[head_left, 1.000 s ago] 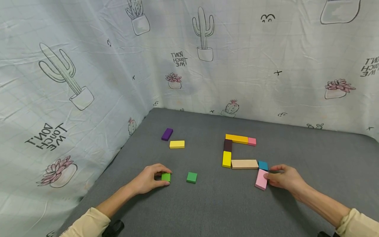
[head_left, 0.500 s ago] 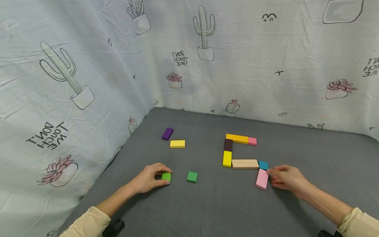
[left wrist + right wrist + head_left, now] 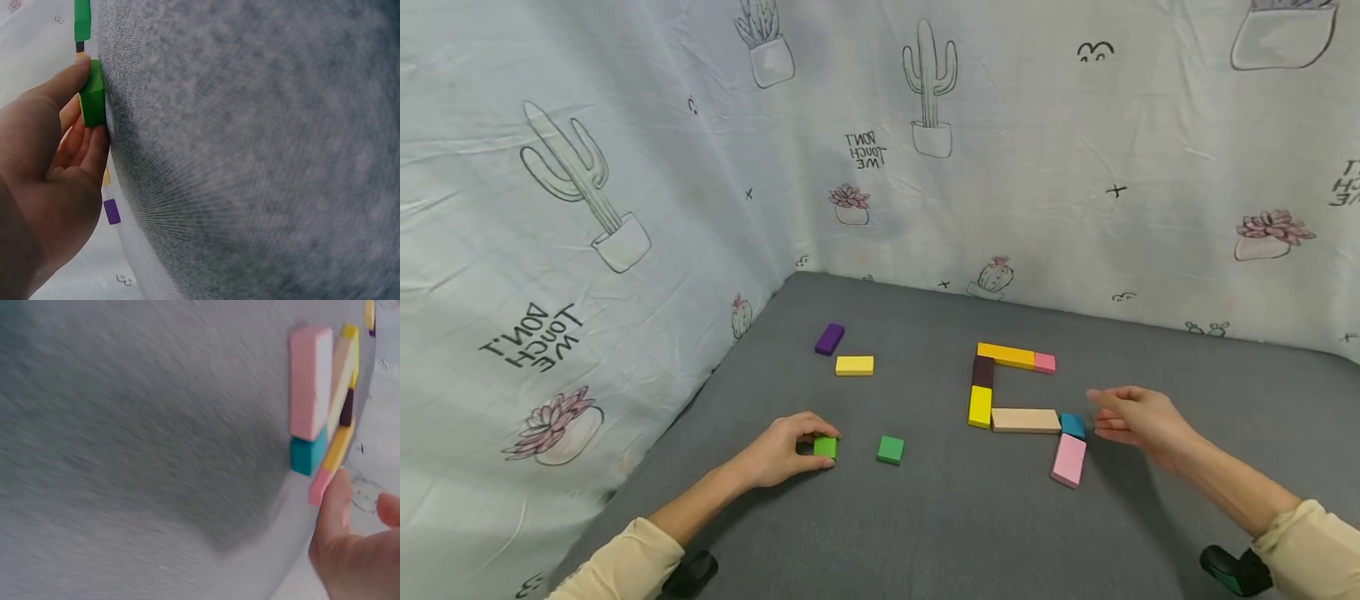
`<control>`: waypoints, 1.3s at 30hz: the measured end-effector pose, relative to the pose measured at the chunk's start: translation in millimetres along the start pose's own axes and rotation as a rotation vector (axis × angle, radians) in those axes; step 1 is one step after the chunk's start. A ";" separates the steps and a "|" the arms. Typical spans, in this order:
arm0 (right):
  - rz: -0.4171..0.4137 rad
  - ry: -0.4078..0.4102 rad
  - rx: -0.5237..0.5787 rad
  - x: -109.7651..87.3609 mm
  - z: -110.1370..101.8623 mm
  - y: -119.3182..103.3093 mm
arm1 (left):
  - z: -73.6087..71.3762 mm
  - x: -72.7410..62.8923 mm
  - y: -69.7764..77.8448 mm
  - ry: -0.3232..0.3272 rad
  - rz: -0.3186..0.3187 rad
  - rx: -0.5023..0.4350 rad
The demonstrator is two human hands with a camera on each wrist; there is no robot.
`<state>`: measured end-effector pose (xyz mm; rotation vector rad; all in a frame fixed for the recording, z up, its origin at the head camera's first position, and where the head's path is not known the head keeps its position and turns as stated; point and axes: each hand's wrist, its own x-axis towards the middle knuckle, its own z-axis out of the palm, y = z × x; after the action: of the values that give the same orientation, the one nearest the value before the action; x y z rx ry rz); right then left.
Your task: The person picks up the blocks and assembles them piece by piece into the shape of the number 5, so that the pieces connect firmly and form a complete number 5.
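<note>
My left hand pinches a light green block between thumb and fingers on the grey table. In the left wrist view the thumb and fingertips lie along opposite ends of that green block. Just right of it sits a darker green block. My right hand is raised beside the blue block, holding nothing, its fingers loosely bent. A light pink block lies at an angle below the blue one. Both of these, the pink block and the teal-blue block, show in the right wrist view.
A beige block, a yellow block, a dark brown block, an orange block and a small pink block continue the line. Farther left lie a pale yellow block and a purple block. A printed curtain surrounds the table.
My right hand has let go of the light pink block and lifted away up and to the right. My left hand still holds the light green block in place. The head view has shifted slightly.
</note>
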<state>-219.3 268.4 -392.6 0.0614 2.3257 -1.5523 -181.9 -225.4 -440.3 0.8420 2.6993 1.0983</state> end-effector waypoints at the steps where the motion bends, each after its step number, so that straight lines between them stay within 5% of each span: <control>1: -0.014 -0.010 0.002 3.4 -0.7 -2.4 | 0.1 -0.5 -0.3 0.001 -0.001 0.001; 19: -0.214 -0.094 -0.171 60.9 33.0 -51.9 | 1.4 -1.8 -1.4 0.002 -0.008 -0.010; 39: -0.304 -0.184 -0.128 112.0 97.4 -90.4 | 1.5 -1.3 -2.5 0.006 -0.007 -0.009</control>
<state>-319.8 127.2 -379.8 -0.4664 2.3597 -1.4636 -181.5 -226.6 -443.3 0.8283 2.6984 1.1117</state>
